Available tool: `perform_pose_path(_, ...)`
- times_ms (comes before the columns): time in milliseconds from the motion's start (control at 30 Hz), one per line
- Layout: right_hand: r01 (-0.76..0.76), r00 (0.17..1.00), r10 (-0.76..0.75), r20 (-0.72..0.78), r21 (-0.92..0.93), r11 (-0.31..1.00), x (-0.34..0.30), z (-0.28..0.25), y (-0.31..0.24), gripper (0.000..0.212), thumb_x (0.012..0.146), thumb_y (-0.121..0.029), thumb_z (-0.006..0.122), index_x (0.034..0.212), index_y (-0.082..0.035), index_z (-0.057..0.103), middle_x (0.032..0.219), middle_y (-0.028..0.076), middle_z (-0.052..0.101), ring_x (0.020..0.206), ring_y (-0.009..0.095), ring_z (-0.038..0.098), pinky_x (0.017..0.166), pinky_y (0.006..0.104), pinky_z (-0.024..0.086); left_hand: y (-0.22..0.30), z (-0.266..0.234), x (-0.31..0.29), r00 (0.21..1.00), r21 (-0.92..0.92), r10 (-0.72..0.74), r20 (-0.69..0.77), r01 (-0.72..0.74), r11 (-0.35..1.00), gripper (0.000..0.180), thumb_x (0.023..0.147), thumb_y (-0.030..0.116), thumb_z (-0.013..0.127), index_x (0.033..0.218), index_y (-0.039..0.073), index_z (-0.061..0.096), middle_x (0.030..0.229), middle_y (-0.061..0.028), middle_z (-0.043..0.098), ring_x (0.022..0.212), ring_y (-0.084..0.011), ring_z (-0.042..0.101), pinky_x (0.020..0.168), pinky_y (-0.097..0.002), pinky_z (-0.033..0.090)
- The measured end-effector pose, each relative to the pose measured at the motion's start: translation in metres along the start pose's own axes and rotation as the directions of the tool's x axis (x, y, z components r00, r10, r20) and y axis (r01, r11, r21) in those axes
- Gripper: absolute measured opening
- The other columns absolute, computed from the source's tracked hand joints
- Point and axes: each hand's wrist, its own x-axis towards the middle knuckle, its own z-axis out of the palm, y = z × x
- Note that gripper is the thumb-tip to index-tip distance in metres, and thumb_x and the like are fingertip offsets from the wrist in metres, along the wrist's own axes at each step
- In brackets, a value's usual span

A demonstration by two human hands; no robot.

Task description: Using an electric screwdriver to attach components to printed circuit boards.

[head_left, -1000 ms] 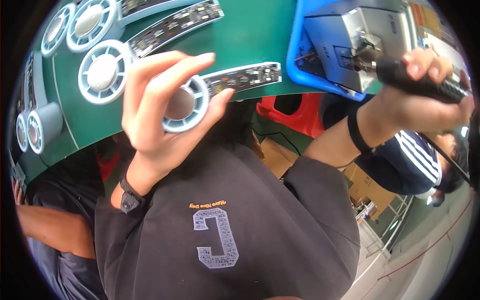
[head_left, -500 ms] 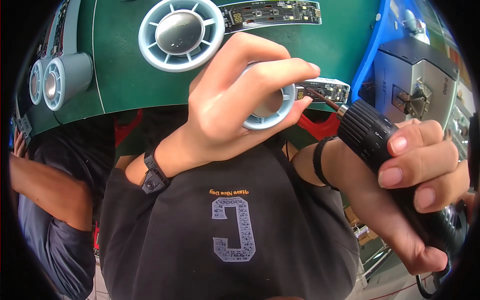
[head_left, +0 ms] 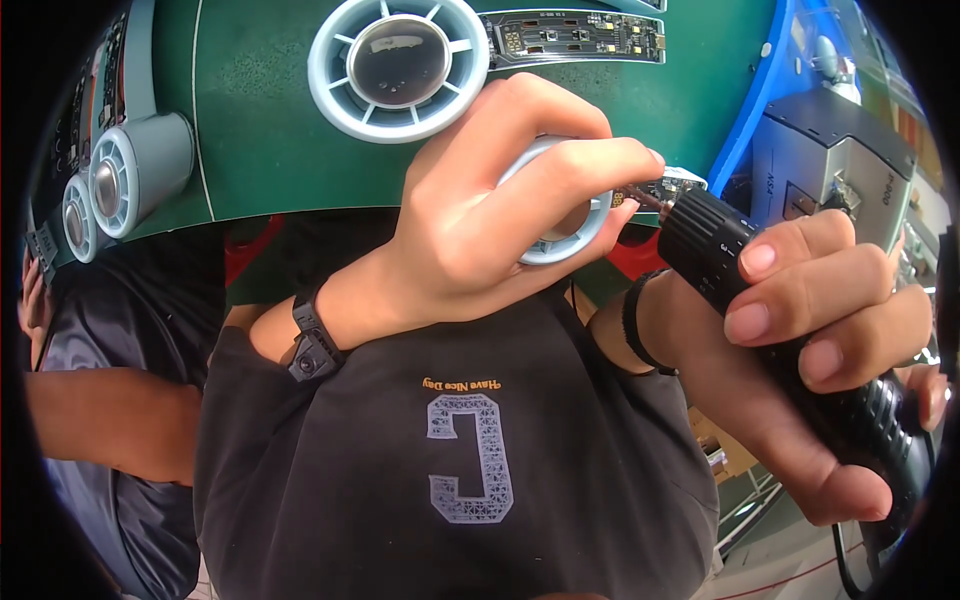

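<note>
My left hand [head_left: 500, 200] is closed round a light-blue handheld fan housing [head_left: 585, 235]. Its round spoked head shows between my fingers, and a strip of circuit board [head_left: 680, 182] runs out to the right. In my right hand [head_left: 830, 300] is a black electric screwdriver [head_left: 705, 240], tilted with its tip up and to the left. The bit reaches the board close to my left fingertips; its exact contact point is too small to tell. Beyond my left hand lies a second fan housing [head_left: 325, 95] with a shiny round centre and an exposed circuit board [head_left: 580, 37] in its handle.
More light-blue fan housings [head_left: 150, 165] stand at the left of the green work surface [head_left: 260, 150]. A blue raised edge [head_left: 748, 120] and a grey metal box [head_left: 835, 140] are at the right. Another person's arm [head_left: 110, 415] is at the left.
The screwdriver has come left toward the board, and less of its bit shows. My left hand and its housing sit slightly further right in view. The other person's arm has shifted.
</note>
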Motion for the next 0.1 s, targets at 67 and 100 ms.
perform_pose_path(67,-0.008,0.999,0.007,0.041,0.008,1.000,0.0036,0.0047,0.0052,0.086,0.097,-0.089,0.041,0.126,-0.010,0.060,0.091,0.008,0.054,0.056,0.024,0.058,0.060,0.0385,0.054,-0.0038,-0.0009,-0.0014,1.000,0.004,0.015,-0.006,-0.015,1.000,0.055,0.071,-0.003,0.092,0.124,0.004,0.074,0.111,-0.0145,0.068,0.089,-0.0233,0.069,0.072,-0.0319,0.056)
perform_pose_path(100,-0.012,0.998,0.011,0.063,0.013,1.000,0.0052,0.0065,0.0060,0.087,0.097,-0.090,0.041,0.126,-0.010,0.060,0.091,0.008,0.054,0.057,0.024,0.058,0.060,0.0385,0.054,-0.0062,-0.0012,-0.0025,1.000,0.009,0.029,-0.010,-0.029,1.000,0.054,0.072,-0.003,0.091,0.124,0.004,0.074,0.111,-0.0145,0.068,0.090,-0.0233,0.070,0.072,-0.0321,0.056)
